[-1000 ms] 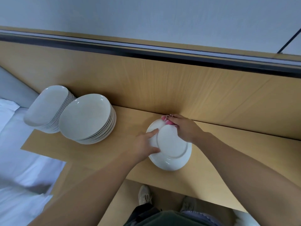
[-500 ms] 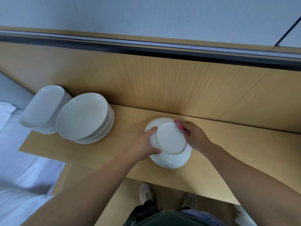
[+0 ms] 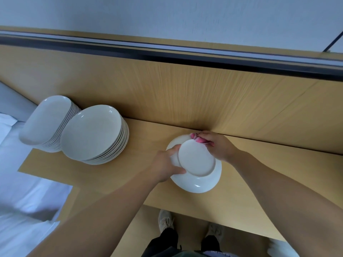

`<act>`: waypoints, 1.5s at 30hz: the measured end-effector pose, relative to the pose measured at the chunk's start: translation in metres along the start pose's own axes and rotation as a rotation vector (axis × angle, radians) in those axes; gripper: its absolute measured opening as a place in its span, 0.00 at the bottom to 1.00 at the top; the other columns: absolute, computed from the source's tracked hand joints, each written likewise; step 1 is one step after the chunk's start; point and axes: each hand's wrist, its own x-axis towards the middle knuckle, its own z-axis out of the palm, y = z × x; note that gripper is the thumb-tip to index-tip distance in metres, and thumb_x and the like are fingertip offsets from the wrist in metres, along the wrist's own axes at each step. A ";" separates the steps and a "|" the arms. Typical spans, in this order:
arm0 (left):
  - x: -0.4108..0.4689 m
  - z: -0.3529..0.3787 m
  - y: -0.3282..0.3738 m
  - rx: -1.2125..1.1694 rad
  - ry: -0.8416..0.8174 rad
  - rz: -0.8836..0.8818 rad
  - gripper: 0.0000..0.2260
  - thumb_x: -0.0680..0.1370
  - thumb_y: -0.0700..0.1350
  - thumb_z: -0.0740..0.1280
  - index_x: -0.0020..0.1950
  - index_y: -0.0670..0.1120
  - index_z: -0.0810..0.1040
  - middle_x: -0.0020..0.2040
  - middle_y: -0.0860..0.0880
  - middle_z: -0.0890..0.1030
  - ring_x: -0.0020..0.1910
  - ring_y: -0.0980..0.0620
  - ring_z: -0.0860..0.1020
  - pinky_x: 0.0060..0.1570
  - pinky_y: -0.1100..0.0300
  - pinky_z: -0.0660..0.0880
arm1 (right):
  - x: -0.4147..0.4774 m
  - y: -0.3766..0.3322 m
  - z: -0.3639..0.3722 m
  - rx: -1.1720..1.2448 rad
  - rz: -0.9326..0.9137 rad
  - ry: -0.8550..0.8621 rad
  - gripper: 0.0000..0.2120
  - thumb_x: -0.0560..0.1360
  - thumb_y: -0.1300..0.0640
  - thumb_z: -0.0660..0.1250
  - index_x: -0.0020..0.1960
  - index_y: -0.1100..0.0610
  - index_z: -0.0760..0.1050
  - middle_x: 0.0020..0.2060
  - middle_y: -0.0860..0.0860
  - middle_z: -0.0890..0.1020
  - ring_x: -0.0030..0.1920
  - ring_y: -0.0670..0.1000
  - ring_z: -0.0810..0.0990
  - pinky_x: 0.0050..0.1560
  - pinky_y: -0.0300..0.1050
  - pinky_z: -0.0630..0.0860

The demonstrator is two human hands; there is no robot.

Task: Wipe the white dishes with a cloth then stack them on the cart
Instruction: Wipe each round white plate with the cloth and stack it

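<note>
A white plate [image 3: 197, 168] is held upside down over the wooden shelf [image 3: 115, 175], its foot ring facing up. My left hand [image 3: 164, 166] grips its left rim, thumb on the underside. My right hand [image 3: 217, 146] holds a pink cloth [image 3: 199, 139] bunched in its fingers and presses it against the plate's far right edge. A tall stack of round white plates [image 3: 96, 134] stands to the left, and a second stack of white dishes [image 3: 47, 121] sits at the far left, leaning outward.
A wooden back panel [image 3: 185, 93] rises right behind the shelf, topped by a dark rail [image 3: 167, 52]. White bedding [image 3: 22, 201] lies lower left. My shoes [image 3: 166, 220] show below the shelf's front edge.
My right hand has slid the pink cloth along the plate's far rim, out to the right and back up. The plate has turned slightly in my left hand.
</note>
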 end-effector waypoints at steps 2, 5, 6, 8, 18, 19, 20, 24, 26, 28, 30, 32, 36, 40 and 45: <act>0.001 0.004 -0.002 0.014 -0.002 -0.002 0.42 0.62 0.52 0.77 0.73 0.63 0.62 0.65 0.48 0.69 0.62 0.45 0.70 0.62 0.47 0.73 | -0.010 0.005 0.004 0.042 0.057 0.070 0.21 0.77 0.72 0.57 0.61 0.56 0.79 0.61 0.42 0.79 0.61 0.30 0.72 0.64 0.23 0.60; 0.002 0.006 -0.003 0.018 -0.007 -0.003 0.44 0.59 0.56 0.75 0.73 0.65 0.61 0.65 0.49 0.69 0.62 0.45 0.71 0.62 0.47 0.73 | -0.033 0.013 0.011 0.107 0.132 0.174 0.20 0.77 0.71 0.59 0.61 0.53 0.79 0.61 0.36 0.78 0.62 0.33 0.73 0.64 0.24 0.62; 0.003 0.006 -0.004 0.013 0.001 -0.007 0.44 0.59 0.55 0.76 0.73 0.65 0.61 0.65 0.49 0.68 0.62 0.45 0.71 0.62 0.47 0.73 | -0.042 0.014 0.014 0.122 0.149 0.219 0.20 0.77 0.71 0.60 0.61 0.52 0.79 0.60 0.35 0.77 0.62 0.33 0.73 0.64 0.24 0.62; 0.004 0.007 -0.006 0.003 0.018 -0.012 0.42 0.64 0.50 0.77 0.73 0.64 0.61 0.65 0.49 0.67 0.63 0.45 0.70 0.62 0.50 0.73 | -0.065 0.016 0.023 0.137 0.176 0.310 0.21 0.77 0.71 0.62 0.63 0.51 0.78 0.60 0.34 0.76 0.61 0.34 0.74 0.65 0.25 0.62; 0.004 0.022 0.001 -0.169 0.099 0.059 0.38 0.65 0.51 0.77 0.72 0.59 0.66 0.67 0.52 0.70 0.63 0.51 0.72 0.61 0.51 0.74 | -0.093 0.021 0.037 0.137 0.218 0.461 0.20 0.78 0.67 0.60 0.64 0.49 0.76 0.55 0.35 0.79 0.57 0.42 0.77 0.60 0.35 0.71; 0.004 0.023 0.001 -0.173 0.118 0.052 0.34 0.67 0.49 0.76 0.71 0.57 0.67 0.66 0.52 0.70 0.62 0.51 0.72 0.60 0.54 0.74 | -0.092 0.021 0.034 0.126 0.221 0.455 0.21 0.78 0.67 0.60 0.65 0.49 0.76 0.57 0.34 0.78 0.59 0.41 0.76 0.61 0.31 0.68; 0.004 0.023 0.001 -0.169 0.138 0.043 0.31 0.69 0.47 0.76 0.70 0.56 0.68 0.65 0.52 0.70 0.60 0.52 0.71 0.58 0.57 0.73 | -0.092 0.019 0.032 0.117 0.216 0.442 0.21 0.78 0.68 0.61 0.65 0.49 0.76 0.58 0.33 0.77 0.61 0.40 0.75 0.61 0.27 0.66; 0.004 0.021 0.002 -0.257 0.115 0.025 0.38 0.64 0.48 0.77 0.70 0.55 0.65 0.66 0.49 0.69 0.62 0.47 0.72 0.59 0.48 0.75 | -0.092 0.021 0.026 0.112 0.205 0.379 0.23 0.77 0.69 0.61 0.64 0.48 0.77 0.59 0.36 0.78 0.62 0.39 0.76 0.67 0.37 0.69; 0.003 0.020 0.001 -0.266 0.086 0.018 0.42 0.63 0.47 0.77 0.73 0.55 0.62 0.68 0.49 0.68 0.65 0.46 0.70 0.61 0.45 0.74 | -0.092 0.024 0.024 0.135 0.229 0.376 0.23 0.76 0.69 0.61 0.63 0.48 0.78 0.59 0.38 0.79 0.62 0.41 0.76 0.67 0.42 0.71; 0.004 0.020 0.002 -0.241 0.055 0.010 0.42 0.67 0.44 0.77 0.76 0.55 0.59 0.69 0.50 0.66 0.66 0.46 0.69 0.63 0.45 0.72 | -0.092 0.019 0.026 0.148 0.242 0.401 0.22 0.77 0.69 0.61 0.63 0.49 0.78 0.60 0.36 0.78 0.63 0.41 0.75 0.66 0.36 0.69; 0.005 0.022 0.002 -0.196 0.048 0.001 0.42 0.69 0.44 0.76 0.77 0.57 0.57 0.68 0.50 0.66 0.66 0.46 0.69 0.63 0.46 0.72 | -0.095 0.012 0.034 0.163 0.255 0.471 0.20 0.77 0.69 0.62 0.63 0.51 0.78 0.56 0.37 0.78 0.60 0.43 0.76 0.61 0.26 0.66; 0.006 0.024 0.002 -0.166 0.063 -0.001 0.42 0.69 0.45 0.76 0.77 0.58 0.56 0.68 0.50 0.67 0.65 0.47 0.69 0.63 0.47 0.72 | -0.103 0.006 0.048 0.163 0.264 0.507 0.19 0.77 0.69 0.63 0.65 0.54 0.77 0.54 0.40 0.78 0.57 0.44 0.75 0.56 0.23 0.65; 0.005 0.024 0.004 -0.136 0.064 0.011 0.41 0.70 0.44 0.75 0.77 0.58 0.56 0.68 0.49 0.69 0.64 0.47 0.70 0.62 0.50 0.73 | -0.119 0.003 0.049 0.163 0.257 0.382 0.19 0.78 0.68 0.63 0.64 0.52 0.78 0.44 0.35 0.78 0.44 0.37 0.76 0.51 0.36 0.69; 0.003 0.025 0.007 -0.094 0.066 0.035 0.41 0.71 0.45 0.74 0.77 0.57 0.55 0.69 0.49 0.69 0.65 0.48 0.70 0.62 0.52 0.72 | -0.103 -0.013 0.021 -0.065 0.108 0.428 0.21 0.76 0.70 0.61 0.63 0.52 0.78 0.56 0.38 0.80 0.57 0.36 0.77 0.60 0.34 0.72; 0.001 0.028 0.013 -0.077 0.079 0.037 0.40 0.71 0.44 0.74 0.77 0.56 0.57 0.70 0.50 0.68 0.66 0.48 0.70 0.64 0.53 0.71 | -0.051 -0.020 0.015 -0.553 0.158 0.301 0.21 0.77 0.63 0.58 0.66 0.49 0.73 0.64 0.44 0.74 0.57 0.52 0.77 0.49 0.44 0.76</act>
